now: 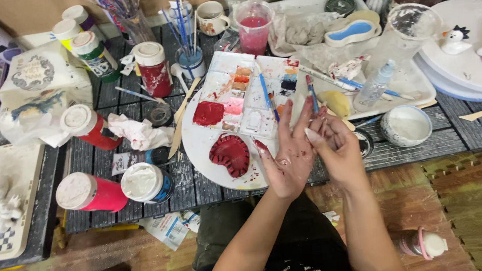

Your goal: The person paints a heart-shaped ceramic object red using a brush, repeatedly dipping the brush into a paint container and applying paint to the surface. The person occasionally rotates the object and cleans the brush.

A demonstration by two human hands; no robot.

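Paint bottles crowd our dark slatted table [128, 100]. Our left hand [287, 157] spreads open, palm up, red-smeared; our right hand [334, 143] touches its fingertips, empty, beside the red-painted clay piece [230, 153] on the white plate [199, 143].

2 hands [309, 149], 5 paint bottles [91, 193], 1 palette [248, 92]

Paint-smeared left hand [288, 159] held palm up, right hand [333, 146] touching its fingers, above a white plate [203, 152] bearing a red-painted clay piece [230, 154]
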